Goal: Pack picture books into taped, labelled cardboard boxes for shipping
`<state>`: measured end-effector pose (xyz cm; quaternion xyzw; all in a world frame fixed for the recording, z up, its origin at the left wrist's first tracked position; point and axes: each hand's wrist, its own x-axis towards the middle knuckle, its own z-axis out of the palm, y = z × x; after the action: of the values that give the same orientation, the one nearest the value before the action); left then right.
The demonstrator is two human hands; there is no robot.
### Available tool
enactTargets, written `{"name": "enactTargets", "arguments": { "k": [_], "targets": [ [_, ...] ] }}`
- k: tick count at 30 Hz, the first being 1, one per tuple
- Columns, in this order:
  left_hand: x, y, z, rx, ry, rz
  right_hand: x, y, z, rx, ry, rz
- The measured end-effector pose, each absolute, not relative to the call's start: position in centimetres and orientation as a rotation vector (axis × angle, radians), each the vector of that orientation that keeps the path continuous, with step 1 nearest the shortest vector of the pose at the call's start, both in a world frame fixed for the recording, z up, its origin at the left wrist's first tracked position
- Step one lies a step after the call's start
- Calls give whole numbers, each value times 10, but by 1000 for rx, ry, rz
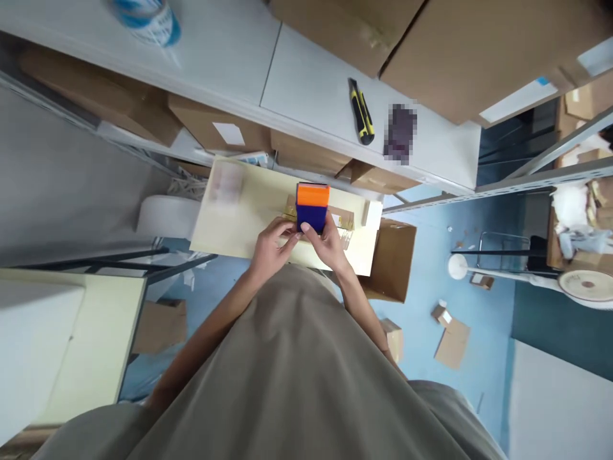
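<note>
An orange and dark blue box (313, 207), small and flat-sided, is held over the pale yellow table (249, 220) in front of me. My right hand (328, 246) grips its lower right side, thumb across the dark blue face. At the lower left corner of the box, my left hand (274, 250) has thumb and fingers drawn close together; whether they pinch the box or something small there is hidden. Partly behind the box lies a brown cardboard piece (341, 216) with shiny yellowish strips. To its right sits a small white box (372, 214).
A grey shelf (306, 83) above the table carries a yellow and black utility knife (361, 112), a blurred-out dark item (401, 133), a blue-and-white container (148, 22) and large cartons (479, 51). An open carton (395, 262) stands right of the table. Cardboard scraps (453, 344) litter the blue floor.
</note>
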<state>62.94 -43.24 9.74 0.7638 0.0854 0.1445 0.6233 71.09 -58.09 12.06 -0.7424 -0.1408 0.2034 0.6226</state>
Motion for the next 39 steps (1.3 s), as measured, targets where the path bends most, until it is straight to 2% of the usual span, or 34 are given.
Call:
{"name": "enactTargets", "arguments": {
  "k": [10,19,24,28,34,39],
  "targets": [
    [639,-368,120,1458,280,72,696,-613,143,-2001,-450,698],
    [653,-336,100,1349,334,-24,695,-605,172,-2268,-546,863],
    [655,-330,108,1350,264,-145,696,-595,187,-2314,-599,947],
    [655,-332,96,1286,201,-237,699,-587,199,-2308,-636,1067],
    [639,-358,69,1209,375,-133,714,-576,200,-2385,-590,1187],
    [632,-368,54,1205,463,-37,743,-580,218,-2387,-642,1460]
  ]
}}
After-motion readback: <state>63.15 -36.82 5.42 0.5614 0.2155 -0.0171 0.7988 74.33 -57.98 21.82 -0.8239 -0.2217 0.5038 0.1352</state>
